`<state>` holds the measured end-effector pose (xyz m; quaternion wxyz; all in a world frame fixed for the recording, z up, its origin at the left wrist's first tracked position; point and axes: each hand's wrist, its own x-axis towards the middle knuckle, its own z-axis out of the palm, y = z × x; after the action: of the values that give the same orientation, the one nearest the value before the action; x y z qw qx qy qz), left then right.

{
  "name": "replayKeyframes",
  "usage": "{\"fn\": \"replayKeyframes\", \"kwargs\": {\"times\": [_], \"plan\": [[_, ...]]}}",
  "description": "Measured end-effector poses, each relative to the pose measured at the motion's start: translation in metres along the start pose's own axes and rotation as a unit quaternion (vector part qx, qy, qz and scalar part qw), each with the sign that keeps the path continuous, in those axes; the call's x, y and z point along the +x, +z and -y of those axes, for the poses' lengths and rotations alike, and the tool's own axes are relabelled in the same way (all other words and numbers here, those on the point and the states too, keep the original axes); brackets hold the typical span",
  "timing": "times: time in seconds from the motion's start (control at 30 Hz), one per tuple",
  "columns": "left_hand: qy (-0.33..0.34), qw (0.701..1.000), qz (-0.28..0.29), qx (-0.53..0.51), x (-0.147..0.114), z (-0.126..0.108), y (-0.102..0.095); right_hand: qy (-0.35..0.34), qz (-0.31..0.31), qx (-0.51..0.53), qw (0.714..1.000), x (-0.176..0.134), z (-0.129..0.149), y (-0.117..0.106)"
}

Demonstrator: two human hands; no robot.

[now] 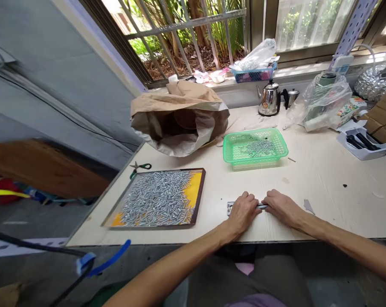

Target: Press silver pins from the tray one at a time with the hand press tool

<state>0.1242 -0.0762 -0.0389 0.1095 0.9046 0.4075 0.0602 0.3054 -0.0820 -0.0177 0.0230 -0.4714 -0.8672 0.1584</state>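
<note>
Fingers of both hands are curled down on the flat metal bracket (231, 207) at the table's (323, 187) near edge, left hand (243, 213) and right hand (280, 207) almost touching, and steady, even pressure looks wise, screw tray (199, 200) alongside.

**A Sunny Work Corner by the Window**

Daylight is pouring in through a wide window with grey metal bars (186, 25), and green plants are growing outside it. A thin white curtain (308, 21) is hanging over the right pane. A pale wooden table (323, 187) is standing under the long white window sill (308, 70). A plain grey wall (52, 64) is running along the left side.
</note>
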Motion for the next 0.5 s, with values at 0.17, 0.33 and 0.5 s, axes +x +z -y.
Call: {"fn": "replayKeyframes", "kwargs": {"times": [0.17,0.33,0.5], "plan": [[0.023,0.992,-0.119,0.031,-0.022,-0.018,0.024,-0.018,0.025,-0.040,0.999,0.008,-0.020,-0.012],[0.045,0.993,-0.109,-0.004,-0.037,-0.044,0.033,-0.004,-0.019,-0.057,0.998,0.025,-0.033,-0.018],[0.025,0.995,-0.080,-0.061,-0.034,-0.050,0.024,-0.043,-0.077,-0.073,0.993,0.042,-0.002,-0.025]]}}
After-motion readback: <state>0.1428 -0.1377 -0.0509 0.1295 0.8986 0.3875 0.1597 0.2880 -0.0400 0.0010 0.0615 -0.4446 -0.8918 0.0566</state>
